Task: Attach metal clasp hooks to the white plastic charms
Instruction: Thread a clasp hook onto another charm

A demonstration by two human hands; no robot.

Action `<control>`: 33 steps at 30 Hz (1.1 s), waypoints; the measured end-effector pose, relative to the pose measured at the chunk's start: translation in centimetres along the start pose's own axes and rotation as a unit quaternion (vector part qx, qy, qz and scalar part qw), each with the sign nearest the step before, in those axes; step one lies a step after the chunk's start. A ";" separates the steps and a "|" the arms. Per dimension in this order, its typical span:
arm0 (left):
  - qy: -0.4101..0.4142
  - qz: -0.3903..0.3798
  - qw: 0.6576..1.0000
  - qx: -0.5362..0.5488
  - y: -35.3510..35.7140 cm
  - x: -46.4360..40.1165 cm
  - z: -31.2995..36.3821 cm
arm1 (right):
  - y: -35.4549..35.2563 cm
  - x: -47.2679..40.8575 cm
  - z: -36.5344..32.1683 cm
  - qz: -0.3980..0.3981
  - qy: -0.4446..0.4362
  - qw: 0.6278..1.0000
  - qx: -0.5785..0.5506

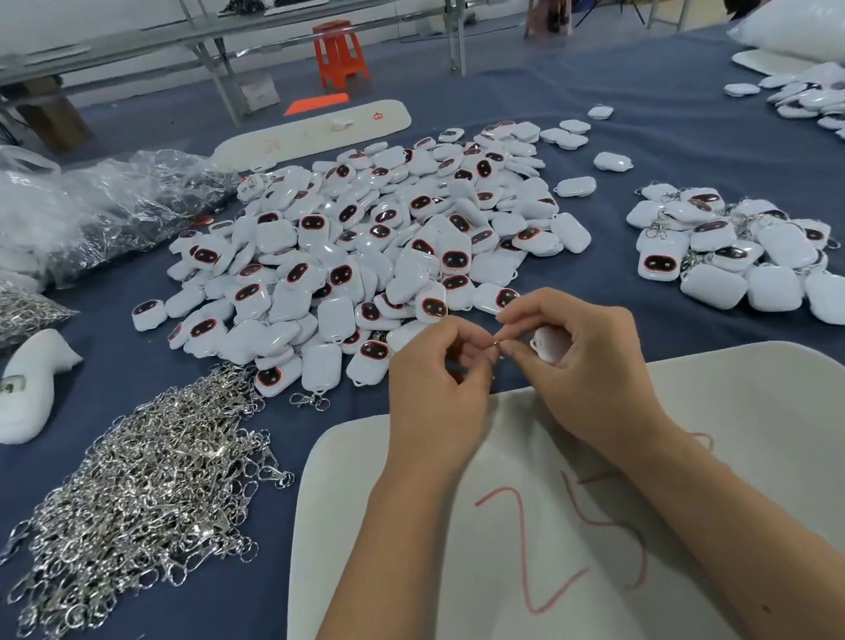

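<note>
From the head view, my left hand [434,380] pinches a small metal clasp hook [495,344] between thumb and fingertip, and my right hand [576,356] holds a white charm [549,343] curled in its fingers, its loop end turned toward the hook. The two grips meet just above the near edge of the white board [783,440]. The hook's ring is mostly hidden by my fingertips, so I cannot tell whether it has caught the loop yet. To do this well, I judge I should keep the charm steady in the right grip and let the left grip do the threading, turning the ring until it is fully through. Spare hooks [137,491] lie left of my left grip; unfinished charms [367,253] are heaped just beyond both grips; finished ones [733,248] sit to the right on the bench [652,153].
</note>
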State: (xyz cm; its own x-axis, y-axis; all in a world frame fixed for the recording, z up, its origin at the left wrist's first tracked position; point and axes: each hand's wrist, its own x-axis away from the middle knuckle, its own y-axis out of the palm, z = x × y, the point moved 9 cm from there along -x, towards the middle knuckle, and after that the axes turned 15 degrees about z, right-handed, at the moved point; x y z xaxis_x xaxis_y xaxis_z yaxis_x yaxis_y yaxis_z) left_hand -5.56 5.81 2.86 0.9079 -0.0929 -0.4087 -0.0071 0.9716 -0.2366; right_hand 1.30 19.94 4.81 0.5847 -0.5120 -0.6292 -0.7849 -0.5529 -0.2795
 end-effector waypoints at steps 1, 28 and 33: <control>0.004 0.000 1.000 0.002 0.0 0.0 0.0 | -0.1 0.0 -0.1 0.005 -0.005 1.000 -0.001; 0.100 0.040 0.994 -0.019 -1.2 -0.5 1.3 | 0.8 0.0 -2.2 -0.031 -0.163 0.985 0.057; 0.099 0.056 0.993 0.033 -1.4 -0.6 1.5 | 0.4 -0.3 -1.4 -0.009 -0.104 0.995 -0.012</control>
State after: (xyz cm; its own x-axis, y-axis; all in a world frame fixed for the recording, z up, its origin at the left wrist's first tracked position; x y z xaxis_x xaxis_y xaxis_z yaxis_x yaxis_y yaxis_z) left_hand -5.44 4.86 4.70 0.8027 -0.0191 -0.5961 -0.0693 0.9897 -0.1250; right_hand 1.14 18.95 5.93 0.5426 -0.3563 -0.7607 -0.7680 -0.5773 -0.2774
